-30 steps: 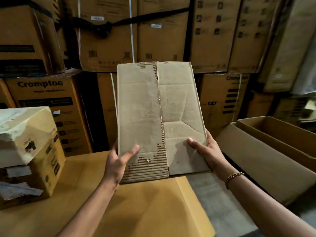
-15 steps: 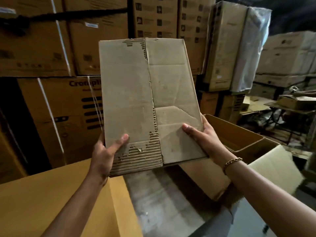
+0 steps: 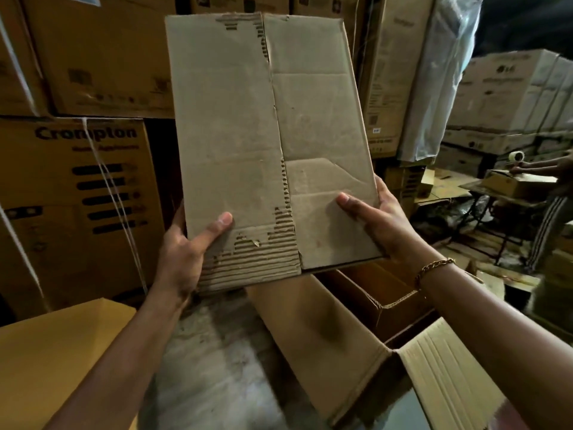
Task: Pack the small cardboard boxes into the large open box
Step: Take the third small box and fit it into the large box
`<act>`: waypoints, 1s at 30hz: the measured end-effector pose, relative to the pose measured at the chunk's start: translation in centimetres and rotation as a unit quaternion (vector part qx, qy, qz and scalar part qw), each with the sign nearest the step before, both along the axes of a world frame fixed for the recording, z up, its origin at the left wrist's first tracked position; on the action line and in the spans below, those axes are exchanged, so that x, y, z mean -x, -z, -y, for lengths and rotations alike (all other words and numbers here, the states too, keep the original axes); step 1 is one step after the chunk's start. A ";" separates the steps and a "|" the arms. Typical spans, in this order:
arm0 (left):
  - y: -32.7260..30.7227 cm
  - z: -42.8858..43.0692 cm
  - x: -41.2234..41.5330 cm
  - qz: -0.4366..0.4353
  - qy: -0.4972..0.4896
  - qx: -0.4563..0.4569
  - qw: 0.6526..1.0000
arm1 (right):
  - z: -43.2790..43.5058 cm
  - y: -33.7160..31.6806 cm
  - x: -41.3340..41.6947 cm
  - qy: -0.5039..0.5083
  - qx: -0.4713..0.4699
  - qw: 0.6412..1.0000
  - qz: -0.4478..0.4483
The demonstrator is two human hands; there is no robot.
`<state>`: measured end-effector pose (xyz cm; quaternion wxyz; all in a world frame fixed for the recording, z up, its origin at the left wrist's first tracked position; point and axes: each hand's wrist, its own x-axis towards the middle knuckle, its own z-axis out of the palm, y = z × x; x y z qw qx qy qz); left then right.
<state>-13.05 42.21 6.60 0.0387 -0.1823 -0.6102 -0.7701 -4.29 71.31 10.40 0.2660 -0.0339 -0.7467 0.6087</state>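
I hold a worn brown cardboard box [image 3: 266, 141] up in front of me, its closed flap side facing me, with torn corrugation near the lower edge. My left hand [image 3: 189, 252] grips its lower left corner, thumb on the face. My right hand [image 3: 378, 225] grips the lower right edge, a gold bracelet on the wrist. The large open box [image 3: 328, 333] stands on the floor below and right of the held box, its flaps spread outward. Its inside is mostly hidden behind the held box and my right arm.
Stacked cartons fill the wall behind, one marked Crompton [image 3: 80, 193]. A yellow-brown carton top [image 3: 62, 352] lies at the lower left. Bare concrete floor [image 3: 217, 367] runs between it and the open box. At the far right a person [image 3: 548, 212] works at a table.
I have turned right with the box still in both hands. The yellow carton top slid left in view, and the large open box now lies directly below the held box.
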 end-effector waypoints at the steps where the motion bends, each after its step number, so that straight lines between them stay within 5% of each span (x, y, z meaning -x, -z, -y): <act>1: -0.2 -1.5 0.8 0.000 0.000 -0.001 1.000 | -1.4 -0.4 0.7 0.004 -0.009 1.000 0.003; 10: -2.7 -13.1 5.1 0.004 0.008 0.023 1.000 | -13.7 -3.1 5.6 0.032 0.001 0.999 0.010; 19: -5.5 -25.8 4.0 0.025 -0.033 0.006 0.999 | -27.8 -7.7 9.1 -0.044 -0.040 0.998 0.008; 30: -8.8 -36.8 -0.9 0.140 -0.034 0.053 0.988 | -38.5 -11.8 7.7 -0.110 -0.096 0.980 0.137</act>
